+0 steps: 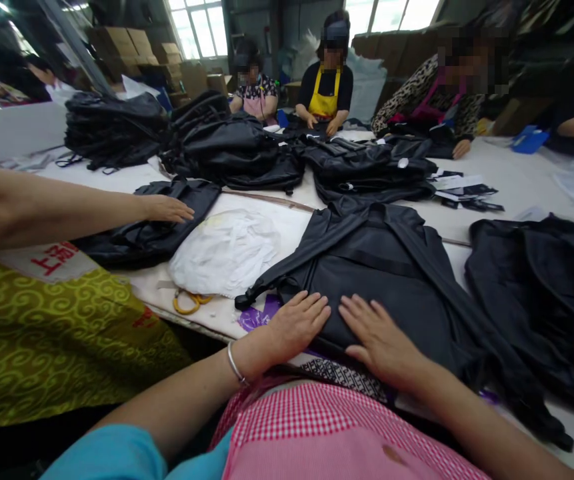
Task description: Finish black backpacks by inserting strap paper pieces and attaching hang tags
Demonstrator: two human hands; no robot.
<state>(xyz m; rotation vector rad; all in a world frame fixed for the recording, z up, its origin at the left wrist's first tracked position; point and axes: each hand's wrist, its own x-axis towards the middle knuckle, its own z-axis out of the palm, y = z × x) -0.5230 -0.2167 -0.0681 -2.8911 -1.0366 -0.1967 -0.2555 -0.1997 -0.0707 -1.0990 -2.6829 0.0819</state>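
Observation:
A black backpack (381, 267) lies flat on the white table just in front of me, its straps spread over its upper side. My left hand (299, 323) rests on its lower left part, palm down, with a silver bangle on the wrist. To the right of it, my right hand (379, 337) lies flat on the same backpack, fingers spread. Neither hand holds anything. Beside the backpack on the left sits a white crumpled bundle (227, 253), with yellow-handled scissors (189, 302) partly under it. A purple piece (259, 317) shows near my left hand.
At the left, a co-worker's hand (169, 209) is over another black bag (187, 193). Piles of black bags (237, 147) stand across the table (497, 160). More black bags (541, 287) lie at the right. Several people work on the far side near a blue box (530, 140).

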